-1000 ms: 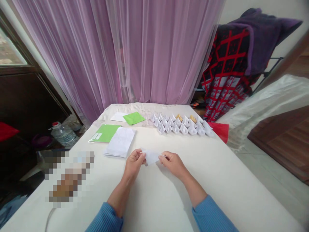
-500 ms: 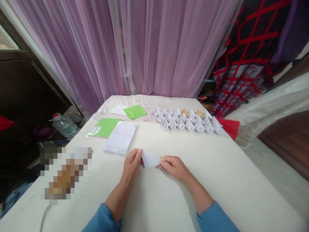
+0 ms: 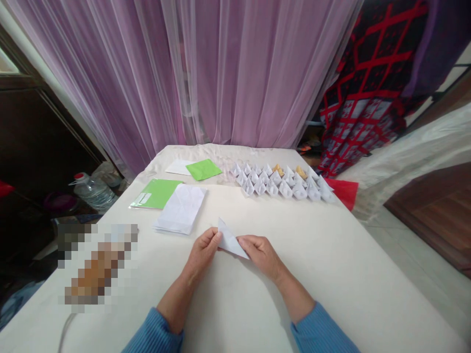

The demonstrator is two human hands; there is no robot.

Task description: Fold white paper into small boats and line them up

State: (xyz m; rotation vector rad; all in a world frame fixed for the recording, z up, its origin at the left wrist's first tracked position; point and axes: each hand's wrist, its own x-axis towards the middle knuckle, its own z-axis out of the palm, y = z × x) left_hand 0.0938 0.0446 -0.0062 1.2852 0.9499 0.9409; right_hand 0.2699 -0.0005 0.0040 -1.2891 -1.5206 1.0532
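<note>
A white folded paper [image 3: 228,239], triangular in outline, is held between my two hands above the table. My left hand [image 3: 204,246] pinches its left side, thumb on top. On its upper right edge, my right hand [image 3: 262,252] grips it with thumb and bent fingers. One point of the paper stands up away from me, and another reaches down under the right fingers. Beyond my hands to the right stand rows of small white folded paper boats [image 3: 285,188], two of them yellowish. A stack of white paper sheets [image 3: 181,208] lies beyond my left hand.
A green packet [image 3: 159,192] lies partly under the paper stack. Behind it are a green sheet [image 3: 204,169] and a white sheet [image 3: 178,167]. A blurred-out object [image 3: 97,267] with a cable lies at the left. Red paper [image 3: 345,192] sits at the right edge.
The folded paper has been turned, so a point now stands up and the long edge slants down to the right. My right hand has shifted its hold. The view has moved slightly.
</note>
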